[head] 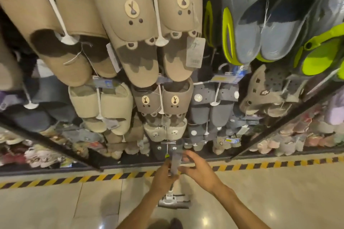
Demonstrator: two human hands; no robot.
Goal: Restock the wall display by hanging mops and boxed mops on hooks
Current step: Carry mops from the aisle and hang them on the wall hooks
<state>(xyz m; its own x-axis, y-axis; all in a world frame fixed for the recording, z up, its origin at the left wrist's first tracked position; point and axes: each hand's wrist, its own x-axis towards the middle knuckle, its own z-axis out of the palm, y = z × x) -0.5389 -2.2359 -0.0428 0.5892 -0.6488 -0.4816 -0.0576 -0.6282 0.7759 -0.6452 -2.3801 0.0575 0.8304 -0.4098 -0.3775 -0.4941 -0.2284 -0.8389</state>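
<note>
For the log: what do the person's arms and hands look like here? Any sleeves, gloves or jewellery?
Both forearms are bare as far as the frame shows, with no sleeves in view. The left hand and right hand wear no gloves. No watch, bracelet or ring is visible on either wrist or on the fingers, though the picture is slightly soft there.
</note>
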